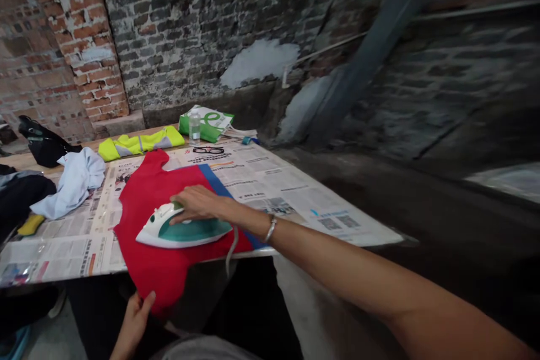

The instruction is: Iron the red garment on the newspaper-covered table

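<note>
Across the red cloth garment [145, 194], nose left, the white-and-teal plastic iron [196, 232] is gripped by the right hand [198, 202], the cloth's near overhang pinched by the left hand [135, 313].

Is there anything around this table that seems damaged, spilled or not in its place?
The brick wall looks worn: an uneven white patch interrupts its dark bricks. The red garment hangs past the near edge of the newspaper-covered table, but the left hand holds that end. No spill shows.

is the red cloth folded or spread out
Spread: most of the red cloth lies flat on the newspaper-covered table, its near end hanging past the edge at the left hand; the right hand holds the iron.
</note>
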Motion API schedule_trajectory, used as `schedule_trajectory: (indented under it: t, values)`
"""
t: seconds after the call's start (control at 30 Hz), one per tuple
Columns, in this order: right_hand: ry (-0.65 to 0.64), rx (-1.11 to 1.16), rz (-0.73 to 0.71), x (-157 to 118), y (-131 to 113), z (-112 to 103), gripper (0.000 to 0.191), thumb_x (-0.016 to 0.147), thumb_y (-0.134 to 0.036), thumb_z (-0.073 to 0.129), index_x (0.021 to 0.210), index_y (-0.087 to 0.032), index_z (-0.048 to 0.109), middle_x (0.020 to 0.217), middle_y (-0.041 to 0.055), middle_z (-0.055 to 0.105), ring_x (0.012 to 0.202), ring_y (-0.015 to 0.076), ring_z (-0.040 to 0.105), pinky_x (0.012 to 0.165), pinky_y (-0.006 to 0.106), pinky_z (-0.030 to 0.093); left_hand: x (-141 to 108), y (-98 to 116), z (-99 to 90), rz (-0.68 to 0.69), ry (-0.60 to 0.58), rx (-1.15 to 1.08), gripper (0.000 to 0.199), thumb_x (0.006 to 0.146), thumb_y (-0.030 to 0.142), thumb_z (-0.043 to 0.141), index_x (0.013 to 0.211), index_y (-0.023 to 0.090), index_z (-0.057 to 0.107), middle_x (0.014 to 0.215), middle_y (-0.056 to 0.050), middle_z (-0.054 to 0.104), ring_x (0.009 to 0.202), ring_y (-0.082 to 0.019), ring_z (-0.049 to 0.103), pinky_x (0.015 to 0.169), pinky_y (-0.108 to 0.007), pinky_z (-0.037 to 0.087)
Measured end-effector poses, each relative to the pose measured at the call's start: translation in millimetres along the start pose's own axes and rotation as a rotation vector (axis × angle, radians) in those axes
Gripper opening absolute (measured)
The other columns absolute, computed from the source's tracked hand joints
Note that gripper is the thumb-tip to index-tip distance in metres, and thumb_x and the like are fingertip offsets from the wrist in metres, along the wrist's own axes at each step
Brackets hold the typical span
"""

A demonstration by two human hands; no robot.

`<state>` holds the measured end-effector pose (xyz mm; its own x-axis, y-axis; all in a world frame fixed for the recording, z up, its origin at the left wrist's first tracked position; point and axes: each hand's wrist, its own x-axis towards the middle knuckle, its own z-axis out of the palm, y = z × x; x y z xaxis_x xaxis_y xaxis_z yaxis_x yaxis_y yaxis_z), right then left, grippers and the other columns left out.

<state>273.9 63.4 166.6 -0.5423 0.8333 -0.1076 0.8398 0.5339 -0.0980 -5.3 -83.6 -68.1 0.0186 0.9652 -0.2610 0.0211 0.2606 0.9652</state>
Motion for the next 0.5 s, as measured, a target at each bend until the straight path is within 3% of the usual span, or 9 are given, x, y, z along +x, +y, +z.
schedule_trajectory:
  t: [0.13, 0.27, 0.37, 0.5]
  values:
    - [0.037, -0.015, 0.234, -19, 60, 8, 0.052, 0.093, -0.071, 0.064, 0.104, -0.022, 0.076, 0.099, 0.0103, 0.080, 0.097, 0.0281, 0.074, 0.070, 0.028, 0.041, -11, 10, 5.3, -0.007, 0.122, -0.051, 0.079, 0.060, 0.083, 0.080, 0.102, 0.016, 0.077, 0.109, -0.016, 0.081, 0.125, -0.037, 0.068, 0.112, -0.048, 0.052]
    - [0.087, -0.023, 0.417, -37, 105, 13, 0.054, 0.092, -0.074, 0.063, 0.102, -0.022, 0.075, 0.104, 0.0117, 0.080, 0.101, 0.0295, 0.074, 0.072, 0.029, 0.043, -26, 32, 8.8, 0.037, 0.274, 0.028, 0.076, 0.060, 0.088, 0.076, 0.091, 0.018, 0.075, 0.101, -0.011, 0.080, 0.108, -0.032, 0.072, 0.100, -0.041, 0.057]
    - [0.095, 0.002, 0.437, -46, 112, 11, 0.052, 0.090, -0.073, 0.065, 0.099, -0.023, 0.076, 0.100, 0.0107, 0.080, 0.099, 0.0292, 0.074, 0.074, 0.029, 0.044, -39, 52, 7.8, 0.036, 0.291, 0.032, 0.069, 0.065, 0.083, 0.077, 0.088, 0.018, 0.072, 0.097, -0.008, 0.079, 0.094, -0.028, 0.073, 0.086, -0.034, 0.060]
    - [0.046, 0.030, 0.346, -48, 90, 4, 0.049, 0.089, -0.071, 0.068, 0.095, -0.023, 0.076, 0.093, 0.0093, 0.080, 0.093, 0.0280, 0.074, 0.071, 0.029, 0.042, -52, 74, 6.2, -0.091, 0.319, -0.187, 0.063, 0.064, 0.068, 0.087, 0.103, 0.021, 0.072, 0.102, -0.007, 0.080, 0.099, -0.029, 0.075, 0.088, -0.036, 0.062]
